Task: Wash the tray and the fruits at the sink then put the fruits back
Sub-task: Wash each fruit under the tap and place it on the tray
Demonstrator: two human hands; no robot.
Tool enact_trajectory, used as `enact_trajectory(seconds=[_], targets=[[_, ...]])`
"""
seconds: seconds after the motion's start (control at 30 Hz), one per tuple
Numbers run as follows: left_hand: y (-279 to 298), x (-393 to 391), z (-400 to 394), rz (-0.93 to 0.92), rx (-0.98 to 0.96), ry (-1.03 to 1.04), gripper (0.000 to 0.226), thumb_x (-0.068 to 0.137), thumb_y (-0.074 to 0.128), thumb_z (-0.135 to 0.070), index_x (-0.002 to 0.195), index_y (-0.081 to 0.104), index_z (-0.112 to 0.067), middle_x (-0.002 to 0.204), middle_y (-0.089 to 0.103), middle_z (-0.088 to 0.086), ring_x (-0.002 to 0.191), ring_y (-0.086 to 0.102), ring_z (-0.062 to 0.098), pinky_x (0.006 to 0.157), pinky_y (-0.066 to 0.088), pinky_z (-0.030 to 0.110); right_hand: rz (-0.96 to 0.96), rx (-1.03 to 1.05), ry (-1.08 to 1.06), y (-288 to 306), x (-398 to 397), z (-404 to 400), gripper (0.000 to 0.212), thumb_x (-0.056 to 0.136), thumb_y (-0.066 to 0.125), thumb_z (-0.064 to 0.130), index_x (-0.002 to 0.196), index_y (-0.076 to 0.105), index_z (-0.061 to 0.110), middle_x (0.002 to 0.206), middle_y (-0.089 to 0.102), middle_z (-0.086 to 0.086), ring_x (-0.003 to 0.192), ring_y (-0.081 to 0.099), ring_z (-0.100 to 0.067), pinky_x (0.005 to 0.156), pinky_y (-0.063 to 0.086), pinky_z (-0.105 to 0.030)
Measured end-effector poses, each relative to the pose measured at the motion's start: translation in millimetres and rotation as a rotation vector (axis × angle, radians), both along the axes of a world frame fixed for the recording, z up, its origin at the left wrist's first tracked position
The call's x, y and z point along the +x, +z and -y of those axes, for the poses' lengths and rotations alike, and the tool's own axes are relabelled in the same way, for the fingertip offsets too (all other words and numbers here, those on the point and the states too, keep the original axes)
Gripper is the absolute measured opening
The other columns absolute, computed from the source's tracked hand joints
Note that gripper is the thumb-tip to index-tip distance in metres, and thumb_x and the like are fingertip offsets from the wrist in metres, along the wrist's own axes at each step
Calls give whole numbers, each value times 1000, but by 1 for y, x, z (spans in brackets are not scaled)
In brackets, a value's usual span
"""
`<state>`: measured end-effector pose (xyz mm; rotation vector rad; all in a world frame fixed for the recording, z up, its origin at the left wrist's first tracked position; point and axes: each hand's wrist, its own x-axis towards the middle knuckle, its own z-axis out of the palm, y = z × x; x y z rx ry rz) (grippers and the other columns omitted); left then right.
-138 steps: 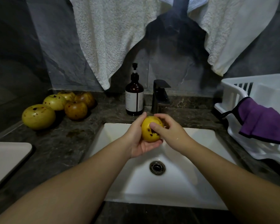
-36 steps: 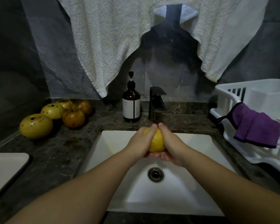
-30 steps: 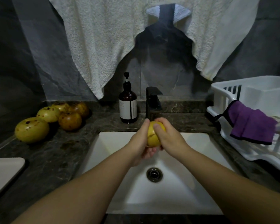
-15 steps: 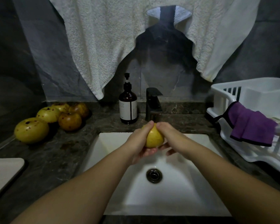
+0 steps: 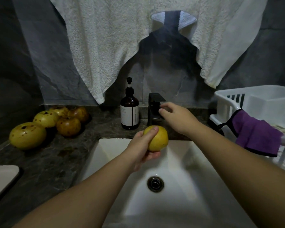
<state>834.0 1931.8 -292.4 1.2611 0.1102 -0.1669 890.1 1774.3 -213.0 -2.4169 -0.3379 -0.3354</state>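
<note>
Right hand (image 5: 176,116): off the fruit since half a second ago, fingers loosely curled at black faucet (image 5: 155,107), grip unclear. Left hand (image 5: 143,145): fingers wrapped round yellow fruit (image 5: 158,139), held before faucet, above sink (image 5: 187,203). Fruit likely firm, wet-slippery; cup it whole-palm.

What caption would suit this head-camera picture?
Left hand holds a yellow fruit over the sink; right hand reaches the black faucet.
</note>
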Motion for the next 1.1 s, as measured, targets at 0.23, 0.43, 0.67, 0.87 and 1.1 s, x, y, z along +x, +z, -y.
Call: enact_trajectory(seconds=[0.23, 0.43, 0.67, 0.87, 1.1], targets=[[1, 0, 1, 14, 3, 5, 41, 87, 76, -55, 117, 59, -33, 122, 66, 9, 99, 74, 25, 73, 62, 36, -77, -27, 75, 0, 8, 0, 58, 93, 41, 57, 150, 40, 43, 153, 49, -1, 134, 50, -24, 109, 44, -47], [3, 2, -1, 31, -7, 32, 55, 82, 78, -59, 126, 58, -34, 125, 65, 9, 101, 73, 25, 71, 61, 34, -70, -29, 76, 0, 12, -1, 64, 90, 42, 57, 152, 30, 48, 151, 46, -6, 127, 51, -26, 98, 46, -44], [-1, 4, -1, 32, 26, -11, 50, 84, 77, -59, 124, 57, -37, 128, 63, 10, 106, 71, 27, 71, 60, 32, -113, -11, 132, 1, 15, -2, 61, 90, 42, 58, 148, 23, 55, 154, 43, -4, 123, 54, -24, 99, 50, -48], [0, 5, -2, 5, 38, -41, 50, 84, 76, -62, 123, 58, -36, 124, 65, 12, 97, 74, 25, 72, 60, 33, -158, 32, 162, 2, 19, 0, 64, 93, 47, 54, 151, 20, 53, 151, 44, -5, 117, 57, -27, 97, 52, -48], [-2, 3, 1, 1, 58, -47, 57, 76, 80, -64, 121, 60, -37, 125, 66, 11, 99, 74, 25, 72, 60, 34, -166, 62, 181, 4, 21, -1, 59, 102, 48, 43, 154, 22, 47, 144, 49, -7, 102, 56, -20, 70, 43, -30]])
